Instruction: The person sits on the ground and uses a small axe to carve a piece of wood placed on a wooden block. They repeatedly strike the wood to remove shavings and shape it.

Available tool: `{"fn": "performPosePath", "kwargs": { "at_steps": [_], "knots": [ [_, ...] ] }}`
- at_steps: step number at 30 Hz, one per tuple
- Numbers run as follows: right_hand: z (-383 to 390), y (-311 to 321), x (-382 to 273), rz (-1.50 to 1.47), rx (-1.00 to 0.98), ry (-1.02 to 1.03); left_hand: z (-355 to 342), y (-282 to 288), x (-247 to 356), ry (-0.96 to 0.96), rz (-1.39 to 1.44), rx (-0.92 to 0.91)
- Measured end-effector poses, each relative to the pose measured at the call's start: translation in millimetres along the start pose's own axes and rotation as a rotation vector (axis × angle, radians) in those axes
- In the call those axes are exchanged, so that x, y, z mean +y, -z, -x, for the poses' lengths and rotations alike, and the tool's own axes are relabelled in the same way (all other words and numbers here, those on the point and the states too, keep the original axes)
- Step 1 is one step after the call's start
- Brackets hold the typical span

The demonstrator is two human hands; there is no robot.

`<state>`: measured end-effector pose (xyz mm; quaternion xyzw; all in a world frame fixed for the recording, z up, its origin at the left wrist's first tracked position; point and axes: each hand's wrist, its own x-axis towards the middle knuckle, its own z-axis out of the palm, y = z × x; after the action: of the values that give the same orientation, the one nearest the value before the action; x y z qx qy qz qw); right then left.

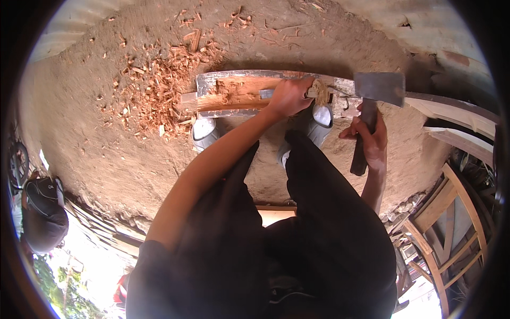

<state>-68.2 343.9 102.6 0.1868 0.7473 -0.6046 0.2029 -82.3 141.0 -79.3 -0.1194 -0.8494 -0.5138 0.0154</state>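
Wooden hollow (241, 91) — chisel (266, 93) over it

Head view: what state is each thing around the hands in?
Left hand: closed around chisel
Chisel: gripped, blade pointing left, handle end apparently frayed
Right hand: gripping hatchet by its handle
Hatchet: held, head end forward
Wooden piece: partly hollowed, grey coating worn
Wood chips: loose, scattered
Shoes: worn on feet

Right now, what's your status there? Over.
Left hand gripping chisel over hollowed wood. Right hand holding hatchet. Wood chips scattered near wood's left end.
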Motion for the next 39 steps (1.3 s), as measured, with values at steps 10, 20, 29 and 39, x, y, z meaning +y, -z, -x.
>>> {"fn": "performPosePath", "kwargs": {
  "at_steps": [10,20,29,39],
  "knots": [
    [8,-12,-7,0.285,-0.179,-0.185,8,-1,-7,-0.054,-0.001,0.013],
    [26,-26,0,0.092,-0.121,-0.259,9,7,-3,0.021,0.075,0.101],
    [25,-28,5,0.14,-0.02,-0.037,6,10,-1,0.02,0.082,0.098],
    [13,-24,15,0.155,0.034,-0.094,6,7,-3,0.026,0.062,0.068]
  ]
}}
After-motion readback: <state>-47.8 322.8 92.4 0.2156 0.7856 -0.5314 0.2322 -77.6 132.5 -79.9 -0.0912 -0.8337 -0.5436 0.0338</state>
